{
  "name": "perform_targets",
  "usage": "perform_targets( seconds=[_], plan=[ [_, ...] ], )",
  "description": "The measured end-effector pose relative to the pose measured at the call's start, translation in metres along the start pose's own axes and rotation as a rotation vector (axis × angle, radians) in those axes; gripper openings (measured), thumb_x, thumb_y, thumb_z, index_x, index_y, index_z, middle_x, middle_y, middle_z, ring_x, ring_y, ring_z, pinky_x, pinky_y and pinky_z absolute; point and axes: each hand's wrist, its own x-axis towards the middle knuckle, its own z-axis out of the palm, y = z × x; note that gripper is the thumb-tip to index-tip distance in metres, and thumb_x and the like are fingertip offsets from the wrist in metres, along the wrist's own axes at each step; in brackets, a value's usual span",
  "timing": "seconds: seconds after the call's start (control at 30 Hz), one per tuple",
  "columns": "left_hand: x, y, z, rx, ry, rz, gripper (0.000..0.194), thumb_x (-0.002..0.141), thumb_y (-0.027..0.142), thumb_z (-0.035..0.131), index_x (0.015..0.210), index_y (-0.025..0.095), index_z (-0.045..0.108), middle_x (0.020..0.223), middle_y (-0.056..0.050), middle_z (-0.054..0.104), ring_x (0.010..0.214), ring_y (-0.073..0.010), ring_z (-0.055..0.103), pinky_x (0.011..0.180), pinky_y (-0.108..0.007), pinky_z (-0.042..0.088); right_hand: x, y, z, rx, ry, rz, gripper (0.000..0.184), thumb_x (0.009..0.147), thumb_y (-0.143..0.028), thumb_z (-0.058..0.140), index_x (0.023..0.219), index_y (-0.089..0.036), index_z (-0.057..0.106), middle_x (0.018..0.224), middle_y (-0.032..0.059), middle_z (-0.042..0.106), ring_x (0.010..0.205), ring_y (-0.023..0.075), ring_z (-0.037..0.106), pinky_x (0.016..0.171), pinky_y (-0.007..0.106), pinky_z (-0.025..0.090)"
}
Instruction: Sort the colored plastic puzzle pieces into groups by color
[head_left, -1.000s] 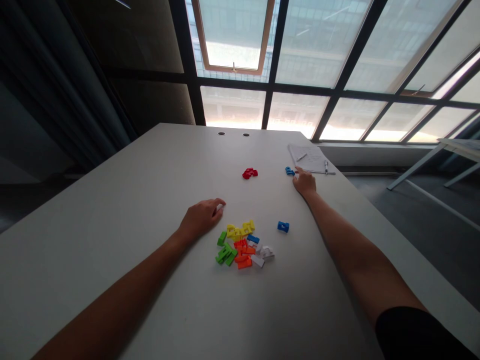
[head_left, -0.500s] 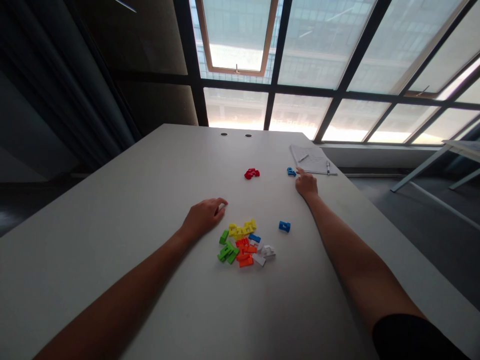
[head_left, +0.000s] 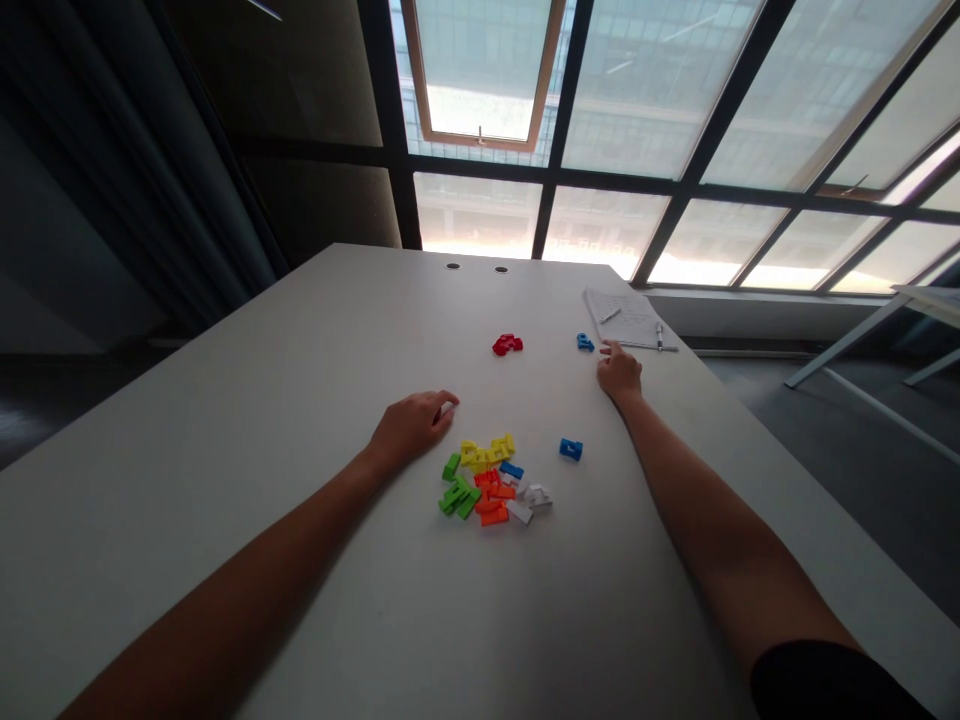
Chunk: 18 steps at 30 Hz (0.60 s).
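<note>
window wall [head_left: 600, 120] fills the far side, bright daylight behind it. white table [head_left: 225, 400] runs up to it, two small round holes [head_left: 453, 266] near its far edge.

small plastic puzzle blocks [head_left: 487, 485] lie mostly in one loose pile at mid-table. look light, stiff and hard-edged, so likely to skid if pushed. best hold is a fingertip pinch across the narrow sides.

counts, rough because the pile overlaps: yellow about 4, green about 4, orange about 5, white about 3, blue 1. outside the pile: red clump [head_left: 508, 345] at far centre, maybe 2 blocks joined, plus far blue block [head_left: 585, 343] and near blue block [head_left: 571, 449], just right of the pile.

left hand [head_left: 411, 430] rests on the table just above the pile, fingers curled. something pale may sit under the fingertips, too small to tell, so cannot call it a pinch.

right hand [head_left: 619, 375] rests near the right edge, fingers loosely spread, holding nothing. index finger [head_left: 611, 348] points at the far blue block, just beside it.

far right corner: paper sheet [head_left: 615, 315] with pen [head_left: 611, 315] on it, second pen [head_left: 659, 335] at its lower edge.
</note>
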Motion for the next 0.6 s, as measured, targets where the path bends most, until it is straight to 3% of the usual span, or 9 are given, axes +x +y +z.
perform_targets(
  seconds=[0.1, 0.2, 0.33, 0.4, 0.5, 0.6],
  plan=[
    [0.0, 0.0, 0.001, -0.01, 0.004, 0.001, 0.034, 0.101, 0.039, 0.048, 0.122, 0.029, 0.073, 0.109, -0.004, 0.079, 0.096, -0.0224, 0.072, 0.077, -0.031, 0.051, -0.021, -0.004, -0.009, 0.071, -0.04, -0.027, 0.048, 0.091, -0.016, 0.05, 0.135, -0.018, 0.068, 0.123, 0.0104, 0.079, 0.113, 0.0288, 0.071, 0.105, 0.042, 0.049],
    [-0.001, 0.0, 0.0, -0.006, 0.004, -0.002, 0.034, 0.101, 0.039, 0.048, 0.122, 0.03, 0.073, 0.109, -0.004, 0.079, 0.096, -0.0222, 0.072, 0.077, -0.03, 0.051, -0.06, -0.007, -0.024, 0.176, -0.132, -0.117, 0.032, 0.09, -0.022, 0.056, 0.115, -0.021, 0.077, 0.116, 0.0079, 0.081, 0.107, 0.0264, 0.073, 0.105, 0.04, 0.051],
    [-0.002, 0.001, -0.001, 0.008, 0.011, 0.007, 0.034, 0.102, 0.037, 0.047, 0.121, 0.029, 0.073, 0.113, -0.004, 0.079, 0.098, -0.0225, 0.072, 0.076, -0.03, 0.051, -0.125, -0.009, -0.054, 0.362, -0.279, -0.342, 0.026, 0.095, -0.039, 0.06, 0.109, -0.027, 0.078, 0.115, 0.0072, 0.079, 0.106, 0.0263, 0.074, 0.094, 0.04, 0.057],
    [-0.003, 0.001, -0.001, 0.015, 0.018, 0.014, 0.034, 0.102, 0.037, 0.047, 0.121, 0.029, 0.073, 0.114, -0.005, 0.079, 0.1, -0.0229, 0.072, 0.077, -0.03, 0.051, -0.15, -0.011, -0.068, 0.394, -0.298, -0.46, 0.025, 0.097, -0.043, 0.061, 0.111, -0.03, 0.077, 0.115, 0.0079, 0.079, 0.108, 0.028, 0.073, 0.096, 0.044, 0.057],
    [-0.004, 0.002, -0.001, 0.021, 0.022, 0.016, 0.034, 0.102, 0.037, 0.046, 0.121, 0.029, 0.073, 0.114, -0.005, 0.079, 0.101, -0.0233, 0.072, 0.077, -0.031, 0.052, -0.167, -0.014, -0.078, 0.351, -0.296, -0.601, 0.022, 0.095, -0.042, 0.066, 0.112, -0.031, 0.074, 0.117, 0.0089, 0.077, 0.114, 0.0301, 0.069, 0.104, 0.049, 0.051],
    [-0.004, 0.002, -0.001, 0.022, 0.019, 0.012, 0.035, 0.102, 0.037, 0.046, 0.122, 0.029, 0.074, 0.114, -0.005, 0.079, 0.101, -0.0235, 0.071, 0.079, -0.031, 0.053, -0.165, -0.016, -0.075, 0.276, -0.303, -0.636, 0.018, 0.095, -0.038, 0.067, 0.109, -0.029, 0.073, 0.112, 0.0096, 0.078, 0.112, 0.0304, 0.069, 0.106, 0.051, 0.048]
  ],
)
